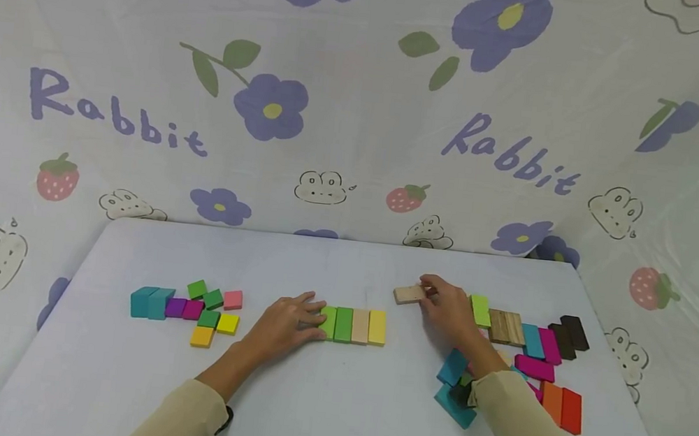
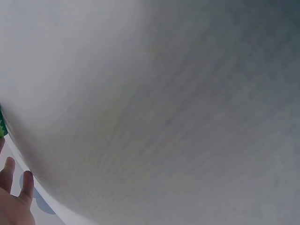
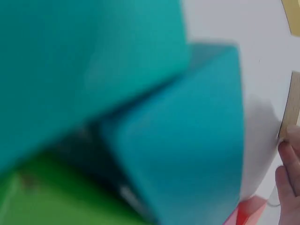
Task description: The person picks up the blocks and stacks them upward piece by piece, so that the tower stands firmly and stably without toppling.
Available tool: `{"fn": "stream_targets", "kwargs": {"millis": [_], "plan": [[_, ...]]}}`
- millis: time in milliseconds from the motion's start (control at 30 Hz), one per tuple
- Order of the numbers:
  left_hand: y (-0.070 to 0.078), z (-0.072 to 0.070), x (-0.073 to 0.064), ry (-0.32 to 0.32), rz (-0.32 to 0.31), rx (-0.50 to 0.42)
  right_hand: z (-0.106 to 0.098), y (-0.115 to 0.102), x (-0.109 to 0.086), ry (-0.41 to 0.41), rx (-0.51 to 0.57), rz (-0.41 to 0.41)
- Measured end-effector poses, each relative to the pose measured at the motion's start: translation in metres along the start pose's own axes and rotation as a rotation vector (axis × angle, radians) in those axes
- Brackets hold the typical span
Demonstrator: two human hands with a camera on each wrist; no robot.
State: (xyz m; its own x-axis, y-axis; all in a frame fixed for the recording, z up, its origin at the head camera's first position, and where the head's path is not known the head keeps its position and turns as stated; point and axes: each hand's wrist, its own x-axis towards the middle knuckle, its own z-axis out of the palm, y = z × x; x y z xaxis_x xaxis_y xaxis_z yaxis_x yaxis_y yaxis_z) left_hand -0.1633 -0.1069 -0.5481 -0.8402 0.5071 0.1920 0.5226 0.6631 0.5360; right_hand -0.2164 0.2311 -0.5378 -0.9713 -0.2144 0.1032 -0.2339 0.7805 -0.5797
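Note:
My right hand (image 1: 446, 313) pinches one end of a pale wooden block (image 1: 407, 294) between thumb and fingers, behind and right of a short row. The row lies side by side at mid-table: a light green block (image 1: 329, 323), a green block (image 1: 343, 325), a tan block (image 1: 361, 326) and a yellow block (image 1: 377, 328). At the row's left end, my left hand (image 1: 285, 321) touches the light green block with its fingers extended. Only some fingers (image 2: 27, 185) and a green corner show in the left wrist view. The pale block's edge (image 3: 290, 105) appears at the right wrist view's margin.
Small coloured cubes and blocks (image 1: 213, 298) form a loose cluster on the left. Right of the row, under and beside my right forearm, lie many blocks: teal (image 1: 455, 405), brown-striped wood (image 1: 506, 328), magenta (image 1: 534, 367), orange (image 1: 551, 404), red (image 1: 572, 411). A patterned cloth hangs behind.

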Motion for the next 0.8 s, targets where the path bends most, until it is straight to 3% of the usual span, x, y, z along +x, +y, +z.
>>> {"fn": "stream_targets", "kwargs": {"millis": [333,800], "plan": [[0.0,-0.001,0.0,-0.002,0.003,0.005,0.016,-0.029,0.004,-0.098,0.061,0.038],[-0.003,0.001,-0.001,0.004,0.021,0.008,0.03,-0.065,0.01,-0.23,0.128,0.013]]}}
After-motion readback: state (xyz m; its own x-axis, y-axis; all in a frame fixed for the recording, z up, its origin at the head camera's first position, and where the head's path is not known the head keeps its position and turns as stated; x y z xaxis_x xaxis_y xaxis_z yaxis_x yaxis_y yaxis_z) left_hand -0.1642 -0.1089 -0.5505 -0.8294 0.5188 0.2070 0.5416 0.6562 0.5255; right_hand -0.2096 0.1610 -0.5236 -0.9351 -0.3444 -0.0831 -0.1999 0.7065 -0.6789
